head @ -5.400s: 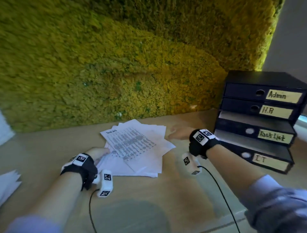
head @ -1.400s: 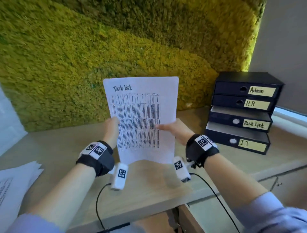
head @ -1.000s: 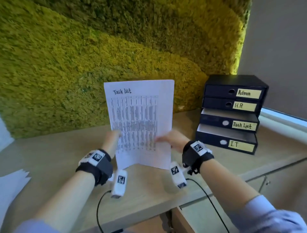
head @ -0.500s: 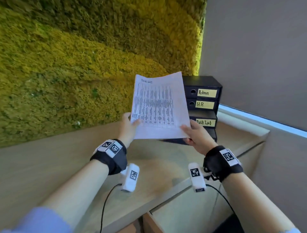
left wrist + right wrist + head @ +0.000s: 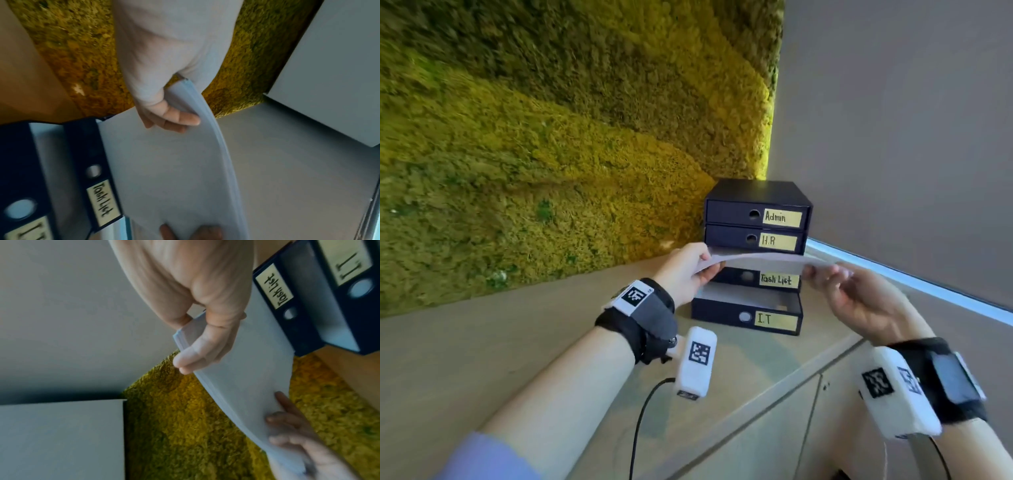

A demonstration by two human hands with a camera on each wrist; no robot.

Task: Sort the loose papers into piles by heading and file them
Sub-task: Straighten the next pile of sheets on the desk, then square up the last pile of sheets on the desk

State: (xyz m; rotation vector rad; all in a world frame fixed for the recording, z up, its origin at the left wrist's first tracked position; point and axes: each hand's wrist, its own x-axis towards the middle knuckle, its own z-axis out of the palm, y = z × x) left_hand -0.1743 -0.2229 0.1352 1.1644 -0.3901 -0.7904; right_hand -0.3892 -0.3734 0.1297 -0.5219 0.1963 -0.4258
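Four dark file boxes (image 5: 753, 253) stand stacked at the far right end of a wooden counter (image 5: 482, 342), against a moss wall (image 5: 534, 137) to the left and a grey wall (image 5: 893, 137) to the right; their labels read, top to bottom, Admin, H.R, Task List and I.T. Held level in front of the Task List box (image 5: 756, 278), a thin stack of papers (image 5: 756, 258) spans the gap between the hands, bowed slightly upward, its far edge at that box's open top. At the stack's left edge, the left hand (image 5: 685, 270) pinches it, thumb above and fingers (image 5: 176, 120) curled beneath. At the stack's right edge, the right hand (image 5: 859, 301) pinches it likewise, fingers (image 5: 197, 356) under the sheets. Both wrists carry black straps with white tagged camera units.
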